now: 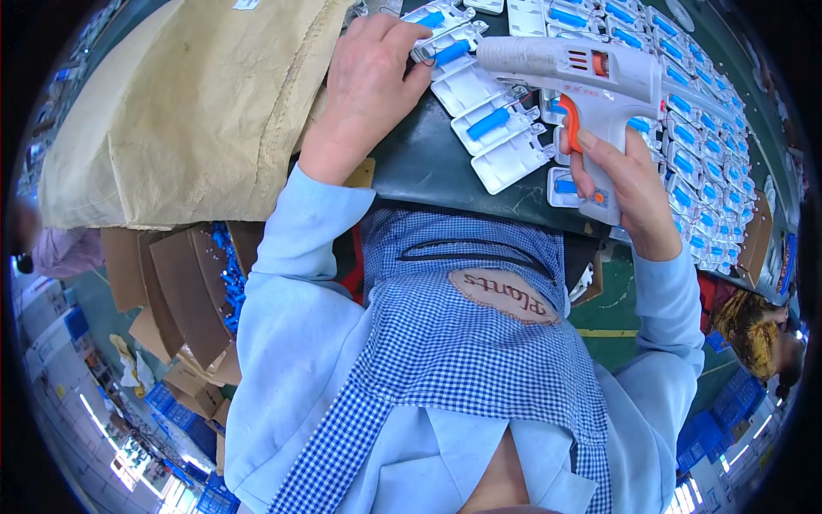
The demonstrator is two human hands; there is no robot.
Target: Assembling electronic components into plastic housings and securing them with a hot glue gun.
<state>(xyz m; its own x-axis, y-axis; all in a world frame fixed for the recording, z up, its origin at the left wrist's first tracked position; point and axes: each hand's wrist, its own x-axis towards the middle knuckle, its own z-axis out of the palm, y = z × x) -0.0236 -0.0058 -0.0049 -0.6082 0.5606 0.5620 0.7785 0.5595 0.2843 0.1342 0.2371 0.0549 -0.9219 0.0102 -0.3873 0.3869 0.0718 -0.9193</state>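
Note:
My right hand (629, 176) is wrapped round the handle of a white hot glue gun (548, 60) with an orange trigger. Its nozzle points left, over the white casings. My left hand (372, 81) is at the far edge of the table, its bent fingers and thumb gripping the edge of a white plastic casing (469, 36) that holds a blue cylinder (452, 53). Nearer to me lies another white casing (492, 137) with a blue cylinder in it, and beside it an open white casing piece (514, 167). The left fingertips are partly hidden.
Many white casings with blue cylinders (685, 163) stand in rows on the right of the dark table (419, 167). A large tan sack (188, 111) covers the left side. Below it, a cardboard box (184, 274) contains blue cylinders. A person (749, 330) is at the far right.

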